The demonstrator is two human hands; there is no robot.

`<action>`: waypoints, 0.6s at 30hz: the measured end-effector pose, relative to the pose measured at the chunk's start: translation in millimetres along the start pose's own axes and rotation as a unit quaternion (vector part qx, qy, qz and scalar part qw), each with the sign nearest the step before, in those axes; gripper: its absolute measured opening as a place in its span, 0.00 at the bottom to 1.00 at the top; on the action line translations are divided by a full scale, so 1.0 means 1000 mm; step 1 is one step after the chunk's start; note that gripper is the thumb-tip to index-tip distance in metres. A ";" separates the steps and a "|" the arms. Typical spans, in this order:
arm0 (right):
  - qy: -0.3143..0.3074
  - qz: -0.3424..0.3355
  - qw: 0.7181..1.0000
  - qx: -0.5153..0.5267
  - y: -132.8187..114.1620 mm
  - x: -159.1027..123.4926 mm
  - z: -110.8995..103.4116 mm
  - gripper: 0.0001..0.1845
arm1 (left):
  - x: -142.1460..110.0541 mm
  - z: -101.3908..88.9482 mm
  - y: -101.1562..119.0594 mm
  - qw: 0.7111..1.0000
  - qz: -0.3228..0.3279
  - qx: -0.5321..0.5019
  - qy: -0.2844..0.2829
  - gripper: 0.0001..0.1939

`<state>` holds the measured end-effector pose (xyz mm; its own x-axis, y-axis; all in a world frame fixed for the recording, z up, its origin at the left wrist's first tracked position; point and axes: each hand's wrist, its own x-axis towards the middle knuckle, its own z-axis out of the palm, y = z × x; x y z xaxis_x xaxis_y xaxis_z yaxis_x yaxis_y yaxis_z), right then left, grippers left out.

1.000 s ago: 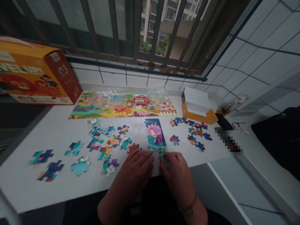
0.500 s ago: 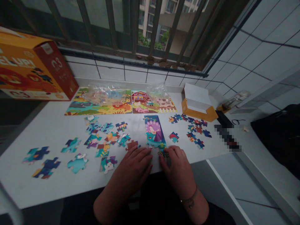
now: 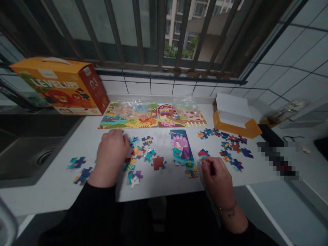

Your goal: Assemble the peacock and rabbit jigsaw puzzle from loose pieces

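The partly joined jigsaw puzzle [image 3: 180, 147], a tall strip with a purple peacock, lies flat in the middle, a frog piece [image 3: 191, 169] fitted at its lower end. My left hand [image 3: 111, 153] is over the loose pieces on the left, fingers bent inward; whatever they pinch is hidden. To the right of the strip, my right hand [image 3: 217, 174] rests with curled fingers and nothing visible in them. Its fingertips are at the lower edge of a red and teal puzzle piece [image 3: 203, 153]. A reddish-brown puzzle piece [image 3: 158, 162] lies between the left cluster and the strip.
More loose pieces [image 3: 233, 138] lie at the right. Two picture sheets [image 3: 128, 121] with clear plastic bags stand behind, beside an open yellow box [image 3: 235, 126]. A large orange box [image 3: 64, 87] is at the back left, by a sink [image 3: 23, 160]. The counter edge runs in front.
My left hand has gone from the strip's lower end to the loose pieces on the left. My right hand has drawn away rightward, uncovering the frog piece. The view has shifted left.
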<state>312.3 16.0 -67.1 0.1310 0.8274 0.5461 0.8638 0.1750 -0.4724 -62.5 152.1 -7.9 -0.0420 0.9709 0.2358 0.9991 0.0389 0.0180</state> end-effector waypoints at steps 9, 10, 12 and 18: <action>0.000 -0.005 1.000 0.008 -0.006 -0.003 0.001 0.12 | 0.048 0.031 -0.040 0.995 -0.078 -0.038 -0.058 0.27; 0.001 -0.007 1.000 0.008 -0.005 -0.003 0.001 0.12 | 0.049 0.030 -0.043 0.993 -0.082 -0.062 -0.057 0.28; 0.002 -0.009 1.000 0.009 -0.005 -0.004 0.002 0.11 | 0.048 0.025 -0.047 0.985 -0.108 -0.120 -0.057 0.29; -0.009 0.005 1.000 0.010 -0.005 -0.005 0.003 0.11 | 0.025 -0.009 -0.033 0.938 -0.167 -0.304 -0.023 0.20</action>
<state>306.1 12.4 -69.9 0.1302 0.8384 0.5293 0.8525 0.1780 -0.4915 -96.9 173.0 6.4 -0.3376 0.9381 0.0771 0.7407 0.2142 0.6367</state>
